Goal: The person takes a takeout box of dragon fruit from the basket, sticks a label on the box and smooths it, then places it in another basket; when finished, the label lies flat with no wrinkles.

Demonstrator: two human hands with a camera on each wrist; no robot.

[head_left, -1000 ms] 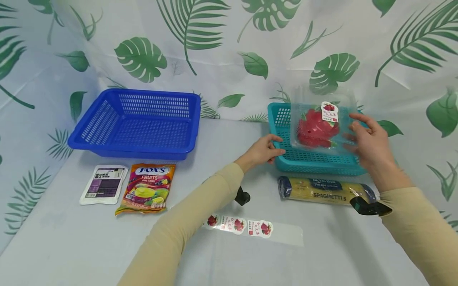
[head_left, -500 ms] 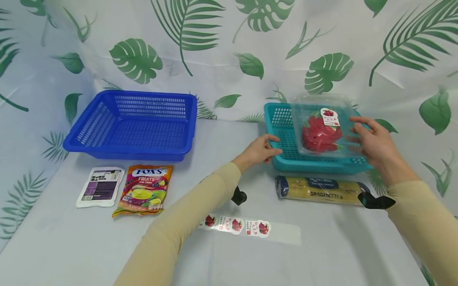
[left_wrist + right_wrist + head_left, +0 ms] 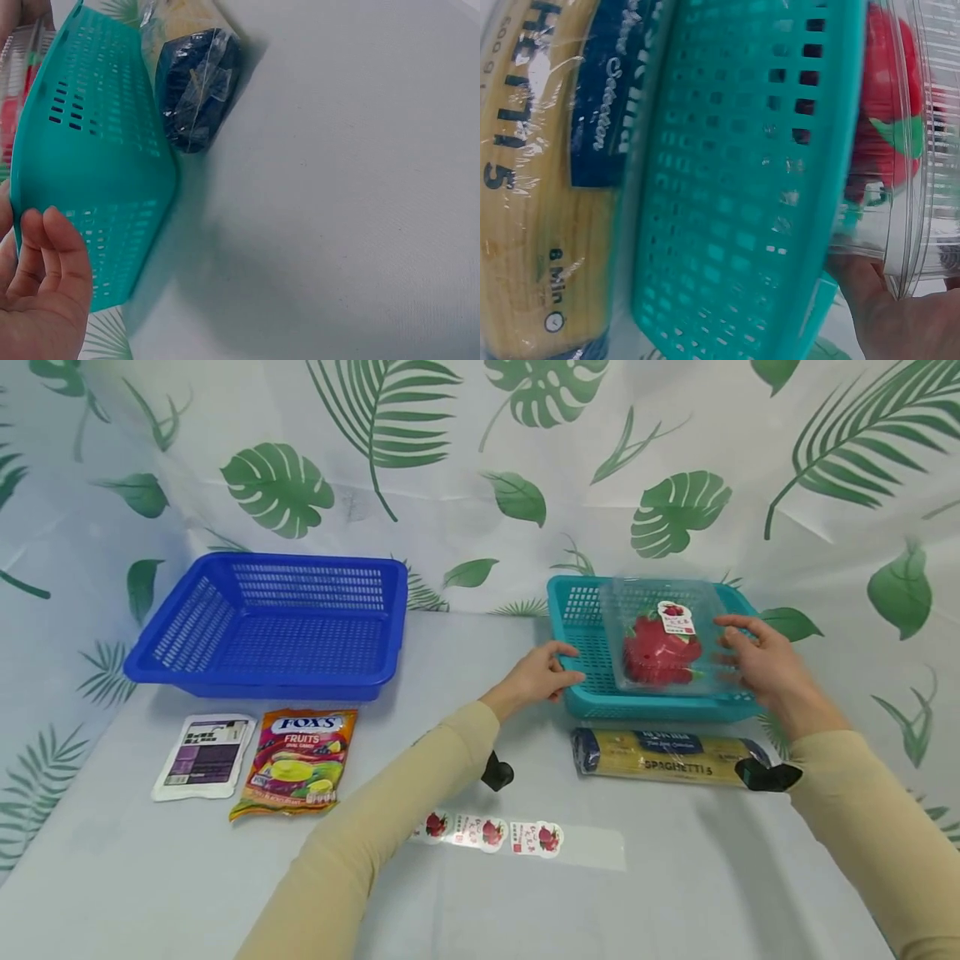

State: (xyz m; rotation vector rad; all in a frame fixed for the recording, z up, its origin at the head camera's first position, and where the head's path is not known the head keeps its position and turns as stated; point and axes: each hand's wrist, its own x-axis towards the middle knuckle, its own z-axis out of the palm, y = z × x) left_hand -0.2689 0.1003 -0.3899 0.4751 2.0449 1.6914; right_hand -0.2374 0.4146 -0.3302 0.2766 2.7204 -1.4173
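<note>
My right hand [image 3: 768, 672] holds a clear plastic box [image 3: 611, 635] by its right side. Inside it is a red dragon fruit [image 3: 651, 653], and a white sticker [image 3: 677, 618] is on the lid. The box sits within the outline of the teal basket [image 3: 648, 707]; whether it touches the bottom I cannot tell. In the right wrist view, my thumb and fingers pinch the edge of the box, partly above the basket rim. At the basket's left end, my left hand [image 3: 528, 678] pinches the rim, as the left wrist view also shows with its curled fingers [image 3: 64, 240].
A spaghetti packet [image 3: 667, 756] lies before the teal basket. To the left stands a blue basket [image 3: 262, 687], with a bag of fruit candy [image 3: 300, 764] and a white-and-purple pack [image 3: 204, 758] before it. A strip of stickers [image 3: 536, 841] lies at the front.
My right hand has lowered the plastic box from above the teal basket down into its outline. My left hand has stayed on the rim. The head view has shifted slightly.
</note>
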